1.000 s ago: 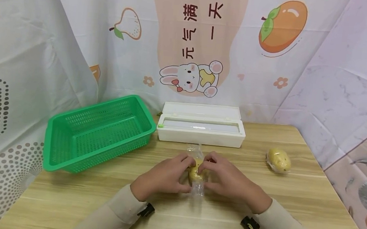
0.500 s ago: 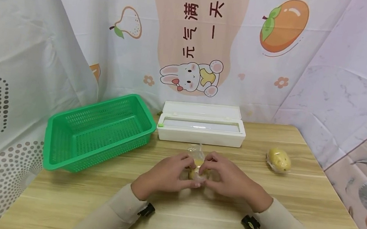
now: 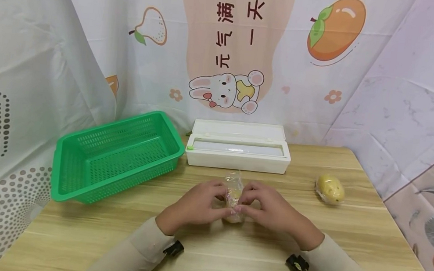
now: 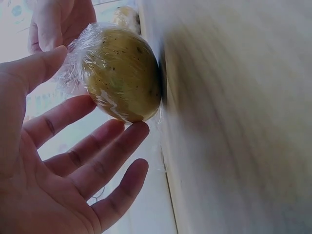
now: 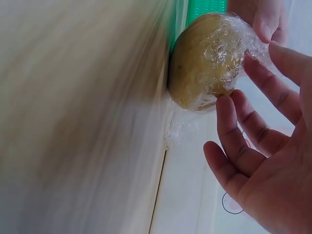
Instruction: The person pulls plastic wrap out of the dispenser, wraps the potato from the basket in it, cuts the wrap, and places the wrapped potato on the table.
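A yellow potato [image 4: 124,73] with dark specks sits on the table between my hands, in crinkled cling film [image 5: 226,53]. From its left side, my left hand [image 3: 198,202] holds it with the fingertips against its flank, thumb at the gathered film on top. My right hand [image 3: 270,207] does the same from the right, index finger and thumb at the film. The two thumb tips meet over the potato in the head view. A loose flap of film [image 3: 233,179] sticks out on the far side. My palms stand off the potato.
Behind the hands stands a white cling film dispenser [image 3: 237,160] with its lid up. A green plastic basket [image 3: 67,181] is at the left. Another film-wrapped potato [image 3: 330,188] lies at the right on the wooden table [image 3: 219,268]. Printed curtains rise behind and at both sides.
The near end of the film, which lay out toward me, has been folded up over the potato. My thumbs have come together on top of it.
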